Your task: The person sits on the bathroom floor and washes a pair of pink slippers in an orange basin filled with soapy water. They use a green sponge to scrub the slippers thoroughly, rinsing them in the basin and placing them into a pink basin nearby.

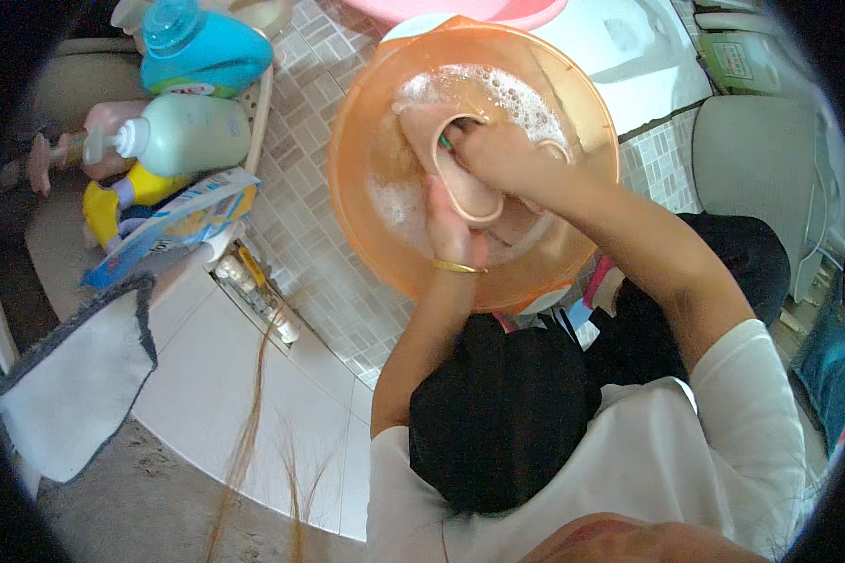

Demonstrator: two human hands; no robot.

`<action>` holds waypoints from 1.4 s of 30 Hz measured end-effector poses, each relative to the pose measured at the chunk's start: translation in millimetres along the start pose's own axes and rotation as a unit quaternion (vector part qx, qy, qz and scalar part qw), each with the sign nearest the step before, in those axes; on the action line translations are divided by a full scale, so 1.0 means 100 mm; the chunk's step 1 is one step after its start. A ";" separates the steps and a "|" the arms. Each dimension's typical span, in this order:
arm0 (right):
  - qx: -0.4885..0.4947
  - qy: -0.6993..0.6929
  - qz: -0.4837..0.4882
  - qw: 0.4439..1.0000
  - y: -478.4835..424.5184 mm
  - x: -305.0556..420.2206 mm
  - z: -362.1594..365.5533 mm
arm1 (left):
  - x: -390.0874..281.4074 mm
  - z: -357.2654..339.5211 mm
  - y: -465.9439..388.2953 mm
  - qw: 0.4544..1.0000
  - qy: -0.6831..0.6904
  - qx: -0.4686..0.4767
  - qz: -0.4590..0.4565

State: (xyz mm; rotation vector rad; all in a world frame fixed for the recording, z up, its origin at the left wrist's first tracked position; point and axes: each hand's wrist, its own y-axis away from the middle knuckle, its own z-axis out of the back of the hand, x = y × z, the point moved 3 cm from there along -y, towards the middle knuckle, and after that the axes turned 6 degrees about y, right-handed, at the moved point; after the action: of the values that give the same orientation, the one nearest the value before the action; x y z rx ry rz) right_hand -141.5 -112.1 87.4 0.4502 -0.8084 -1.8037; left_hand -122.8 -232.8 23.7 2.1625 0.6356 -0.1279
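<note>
Over the orange plastic basin I hold a pale pink slip-on shoe, its opening facing up. My left hand grips the shoe from below and the side, near the heel; a gold bangle circles that wrist. My right hand reaches into the shoe's opening, its fingers closed on a small green object. Most of that object is hidden by the fingers, so its kind is unclear. Soapy water with white foam lies in the basin. A second pale shoe shows partly beside my right wrist.
Left of the basin a rack bears a blue detergent bottle, a pale green pump bottle and a blue plastic pouch. A pink basin stands beyond. Grey bins are at right, on mosaic-tiled floor.
</note>
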 end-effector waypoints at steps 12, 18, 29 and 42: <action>-0.222 -0.219 0.106 0.944 0.56 -0.04 -0.05 | -0.49 -0.23 0.13 0.989 0.131 0.063 0.024; -0.334 -0.050 0.182 0.923 0.74 0.16 -0.06 | -0.59 -0.24 0.09 0.986 0.112 0.121 0.003; -0.390 -0.026 0.166 0.905 0.68 0.36 0.12 | -0.58 -0.11 0.07 0.967 0.127 0.217 0.032; -0.347 0.077 0.125 0.926 0.62 0.16 0.22 | -0.58 -0.48 0.22 0.993 0.037 0.111 0.016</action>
State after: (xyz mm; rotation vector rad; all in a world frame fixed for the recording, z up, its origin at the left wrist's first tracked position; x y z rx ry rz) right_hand -119.5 -133.0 147.9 0.0163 -0.0771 -1.6564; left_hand -168.4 -229.5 87.2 2.3999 0.6547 -0.1071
